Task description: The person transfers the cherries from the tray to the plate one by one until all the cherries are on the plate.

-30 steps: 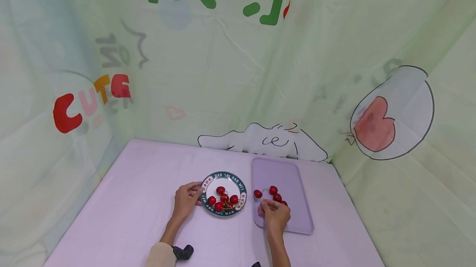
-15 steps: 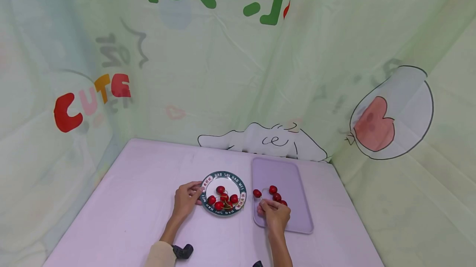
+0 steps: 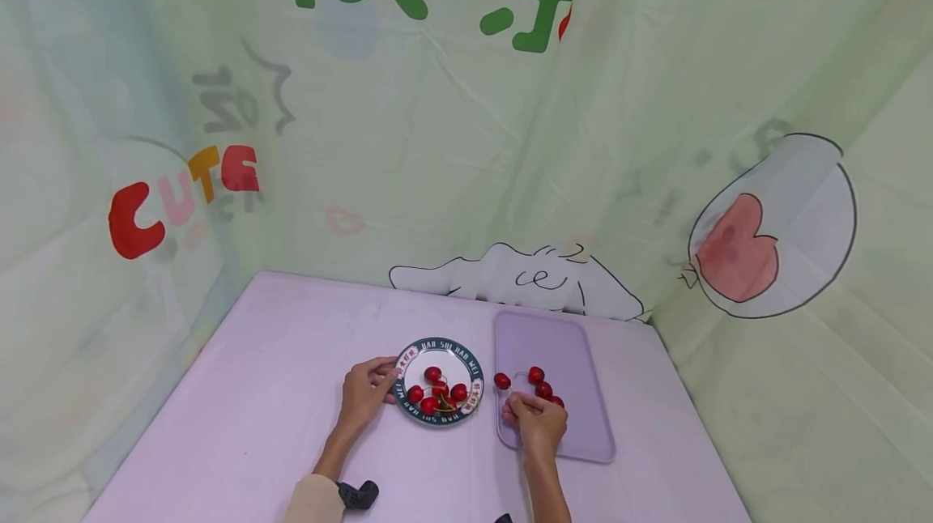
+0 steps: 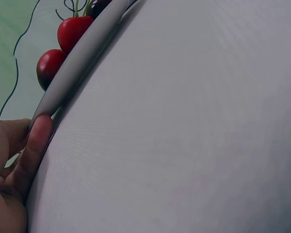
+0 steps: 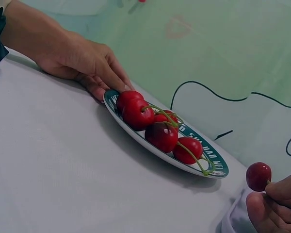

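Observation:
A round plate (image 3: 462,355) with a dark green lettered rim holds several red cherries (image 3: 433,375) with green stems. My left hand (image 3: 362,393) pinches the plate's left rim; in the left wrist view its finger (image 4: 40,133) lies under the edge. Over the left side of the purple tray (image 3: 539,333), my right hand (image 3: 538,423) pinches one cherry (image 5: 258,176) by its stem, the fruit showing beyond the fingertips. Several more cherries (image 3: 543,390) lie on the tray just past that hand, partly hidden by it.
The table's pale cloth (image 3: 291,369) surrounds plate and tray. A printed curtain (image 3: 437,142) hangs behind the far edge and along both sides. A black device (image 3: 359,495) is worn at the left wrist.
The cherry in my right hand has shifted very slightly left, toward the tray's left edge. My left hand and the plate stay in place.

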The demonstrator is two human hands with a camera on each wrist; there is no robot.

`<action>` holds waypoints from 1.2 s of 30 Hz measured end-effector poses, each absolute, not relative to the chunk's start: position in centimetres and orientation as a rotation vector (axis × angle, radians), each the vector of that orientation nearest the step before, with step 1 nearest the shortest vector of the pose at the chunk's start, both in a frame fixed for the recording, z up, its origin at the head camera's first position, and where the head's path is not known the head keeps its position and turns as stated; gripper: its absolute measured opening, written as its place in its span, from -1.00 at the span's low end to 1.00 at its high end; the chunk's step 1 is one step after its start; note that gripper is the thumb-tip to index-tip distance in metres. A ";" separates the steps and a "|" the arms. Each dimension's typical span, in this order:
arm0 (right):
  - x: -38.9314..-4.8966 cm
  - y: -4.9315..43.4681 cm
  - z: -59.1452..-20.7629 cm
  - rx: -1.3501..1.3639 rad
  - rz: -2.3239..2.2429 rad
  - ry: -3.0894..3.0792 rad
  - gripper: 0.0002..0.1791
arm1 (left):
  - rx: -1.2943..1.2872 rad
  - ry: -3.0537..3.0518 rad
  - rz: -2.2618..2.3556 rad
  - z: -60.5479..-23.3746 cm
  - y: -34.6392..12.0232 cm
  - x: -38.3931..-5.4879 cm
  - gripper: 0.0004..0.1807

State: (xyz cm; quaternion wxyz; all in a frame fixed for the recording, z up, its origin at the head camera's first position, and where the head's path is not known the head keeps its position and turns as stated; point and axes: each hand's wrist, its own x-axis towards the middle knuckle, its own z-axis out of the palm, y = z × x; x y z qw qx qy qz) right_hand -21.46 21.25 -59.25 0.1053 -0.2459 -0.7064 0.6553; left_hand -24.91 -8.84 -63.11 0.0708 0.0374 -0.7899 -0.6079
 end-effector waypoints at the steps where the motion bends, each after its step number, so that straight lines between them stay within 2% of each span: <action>1: -21.5 21.2 -59.2 -0.728 1.932 -2.082 -0.79 | 0.112 -2.375 -1.828 -63.2 -8.8 -24.9 -0.65; 17: -21.2 21.0 -58.4 -0.700 1.962 -2.064 -0.78 | 0.117 -2.378 -1.828 -63.1 -8.8 -24.9 -0.65; 36: -21.9 21.1 -59.1 -0.658 1.994 -2.065 -0.78 | 0.106 -2.359 -1.838 -63.2 -8.8 -24.9 -0.65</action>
